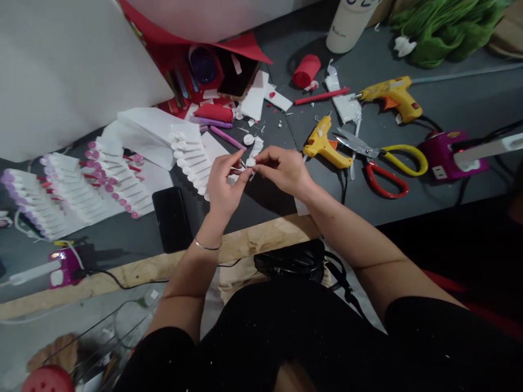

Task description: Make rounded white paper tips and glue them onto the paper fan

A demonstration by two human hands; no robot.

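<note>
Near the middle of the dark table, my left hand (pixel 226 184) and my right hand (pixel 285 167) meet at a small white paper piece (pixel 250 162). Both pinch it between thumb and fingertips. A small white disc (pixel 248 140) lies just beyond the fingers. To the left of my left hand is a row of white rolled paper pieces (pixel 191 160) with round tops. A yellow glue gun (pixel 324 142) rests right of my right hand, beside scissors (pixel 368 149) with one yellow and one red handle, their blades apart.
A black phone (pixel 172 219) lies near the wooden front edge (pixel 261 239). Rows of pink and purple rolled pieces (pixel 110 177) are at left. A second glue gun (pixel 392 98), a purple power socket (pixel 449 155), a white bottle (pixel 349 27) and green yarn (pixel 445 27) stand or lie at right.
</note>
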